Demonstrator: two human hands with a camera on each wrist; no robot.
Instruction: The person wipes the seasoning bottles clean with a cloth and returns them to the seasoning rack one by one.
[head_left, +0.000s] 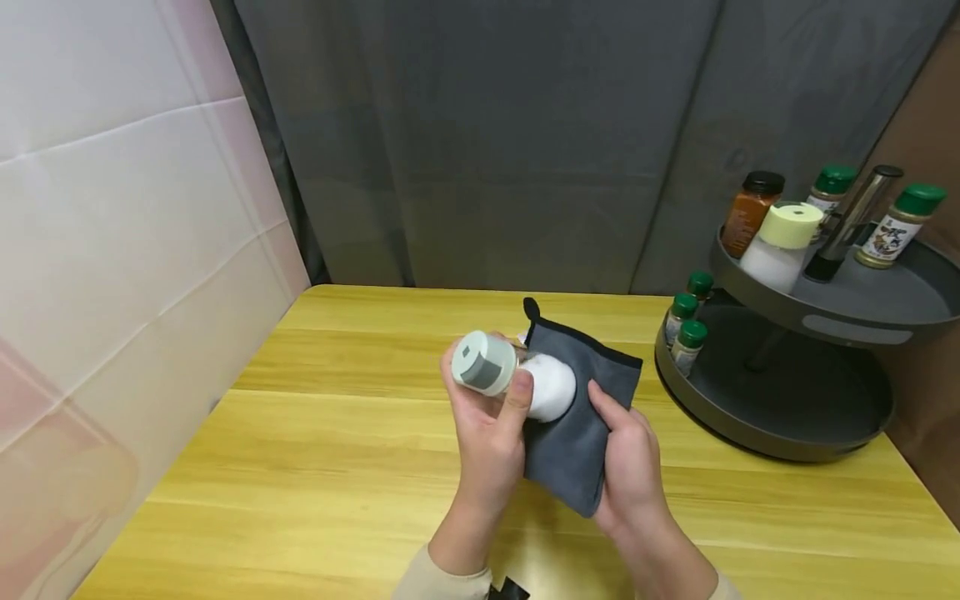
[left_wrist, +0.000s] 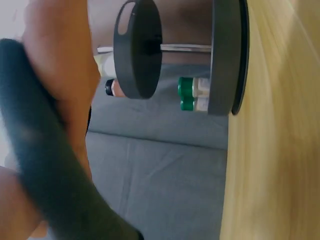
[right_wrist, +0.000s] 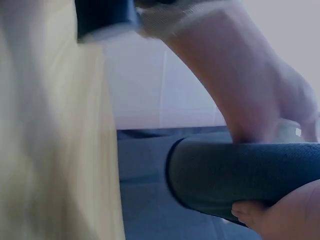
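In the head view a clear jar (head_left: 551,388) of white granules with a pale green cap (head_left: 483,363) lies tilted above the table. My left hand (head_left: 487,437) grips it, the thumb across its side and the cap toward the left. A grey cloth (head_left: 573,454) with black edging and a hanging loop lies behind the jar's base. My right hand (head_left: 633,462) holds that cloth, its thumb on the front and the other fingers hidden behind. Close up in the right wrist view, the cloth (right_wrist: 240,170) bends between both hands.
At the right stands a two-tier dark grey turntable rack (head_left: 787,442). Its upper tier bears several seasoning bottles, among them a yellow-capped jar (head_left: 780,246) and a pepper grinder (head_left: 855,223). Small green-capped bottles (head_left: 688,343) stand on the lower tier. A grey curtain (head_left: 480,150) hangs behind the wooden table (head_left: 337,450).
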